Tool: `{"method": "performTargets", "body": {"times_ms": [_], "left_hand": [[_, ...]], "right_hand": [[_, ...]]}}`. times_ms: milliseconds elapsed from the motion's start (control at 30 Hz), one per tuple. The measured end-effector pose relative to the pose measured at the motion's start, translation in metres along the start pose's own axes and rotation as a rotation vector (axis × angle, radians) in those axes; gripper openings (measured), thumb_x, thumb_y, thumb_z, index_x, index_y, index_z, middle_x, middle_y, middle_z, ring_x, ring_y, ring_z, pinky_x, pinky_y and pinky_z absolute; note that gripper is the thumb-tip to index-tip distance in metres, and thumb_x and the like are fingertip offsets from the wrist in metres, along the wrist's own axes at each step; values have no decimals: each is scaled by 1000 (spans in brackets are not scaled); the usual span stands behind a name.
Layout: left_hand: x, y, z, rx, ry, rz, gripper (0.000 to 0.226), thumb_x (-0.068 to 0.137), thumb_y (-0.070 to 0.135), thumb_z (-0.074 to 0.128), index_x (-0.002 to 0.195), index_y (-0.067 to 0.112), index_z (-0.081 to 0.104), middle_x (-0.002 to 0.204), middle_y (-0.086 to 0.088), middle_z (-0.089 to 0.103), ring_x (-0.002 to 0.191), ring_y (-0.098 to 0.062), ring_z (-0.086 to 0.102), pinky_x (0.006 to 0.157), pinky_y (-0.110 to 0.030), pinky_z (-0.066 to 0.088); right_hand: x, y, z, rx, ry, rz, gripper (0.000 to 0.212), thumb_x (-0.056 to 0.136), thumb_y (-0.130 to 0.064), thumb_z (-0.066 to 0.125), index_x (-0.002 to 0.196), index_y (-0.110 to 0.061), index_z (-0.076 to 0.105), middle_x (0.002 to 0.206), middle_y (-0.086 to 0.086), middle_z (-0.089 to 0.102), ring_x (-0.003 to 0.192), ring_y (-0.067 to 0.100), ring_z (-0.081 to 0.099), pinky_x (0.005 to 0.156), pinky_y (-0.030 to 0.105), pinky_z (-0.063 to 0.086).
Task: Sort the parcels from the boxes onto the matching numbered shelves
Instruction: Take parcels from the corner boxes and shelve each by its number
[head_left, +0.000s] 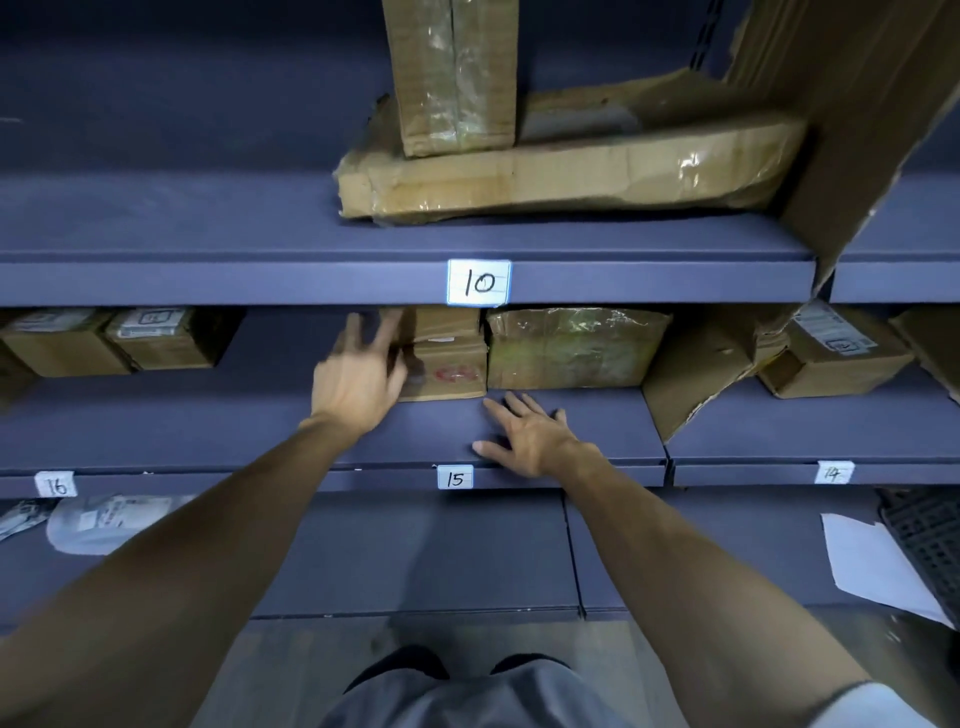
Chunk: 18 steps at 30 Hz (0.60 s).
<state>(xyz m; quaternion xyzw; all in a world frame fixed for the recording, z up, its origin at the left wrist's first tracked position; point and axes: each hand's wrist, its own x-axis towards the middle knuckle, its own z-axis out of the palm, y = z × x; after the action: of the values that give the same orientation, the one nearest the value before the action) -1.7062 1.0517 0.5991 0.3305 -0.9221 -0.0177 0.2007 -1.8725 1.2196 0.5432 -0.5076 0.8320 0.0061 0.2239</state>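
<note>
Blue shelves carry handwritten labels: 10 (478, 282) above, 15 (455, 477) in the middle, 16 (56, 485) at left and 14 (834, 473) at right. On shelf 15 a small cardboard parcel with a red mark (447, 364) stands beside a taped parcel (574, 347). My left hand (361, 369) reaches in with spread fingers against the left side of the small parcel. My right hand (524, 434) lies flat and open on the shelf 15 board (234, 426), just in front of the two parcels.
Shelf 10 holds a flat crushed carton (566, 174) with an upright box (454, 73) on it. Two labelled boxes (104, 340) sit at the left of shelf 15. A torn cardboard sheet (701, 369) leans at right. Plastic bags (98, 522) and white paper (872, 561) lie on lower shelves.
</note>
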Motion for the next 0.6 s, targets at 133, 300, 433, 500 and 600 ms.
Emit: {"method": "performTargets", "body": {"times_ms": [133,300,433,500,600], "left_hand": [[-6,-6,-16,103,5,184,46,87,37,42,110,3,62,94,-23,55,74,-40,58,59,-42,51],[-11,3,-37,88,-207,345,62,85,52,34,122,12,64,103,-16,65,90,-36,64,79,-45,50],[-14,21,-61,52,-387,405,82,80,66,16,144,25,47,131,-7,60,120,-30,57,99,-41,39],[-14,33,-72,27,-388,462,83,79,66,15,144,25,48,134,-4,58,123,-28,56,101,-40,38],[-11,57,-82,-8,-412,536,83,78,66,15,144,26,47,138,2,54,125,-24,54,101,-39,38]], "right_hand": [[-19,-10,-17,7,46,-4,76,99,-60,44,159,-22,16,162,7,24,151,25,14,116,57,15],[-47,-28,-44,0,72,41,77,97,-65,41,159,-26,16,161,7,30,148,28,22,117,57,16],[-78,-34,-62,16,141,97,78,95,-68,42,157,-25,23,161,4,31,147,27,24,116,54,21],[-97,-34,-68,39,191,125,77,94,-69,43,156,-26,26,160,2,33,147,25,26,115,53,24],[-130,-28,-73,75,224,190,76,95,-67,43,158,-27,24,159,3,36,147,25,27,115,54,23]]}}
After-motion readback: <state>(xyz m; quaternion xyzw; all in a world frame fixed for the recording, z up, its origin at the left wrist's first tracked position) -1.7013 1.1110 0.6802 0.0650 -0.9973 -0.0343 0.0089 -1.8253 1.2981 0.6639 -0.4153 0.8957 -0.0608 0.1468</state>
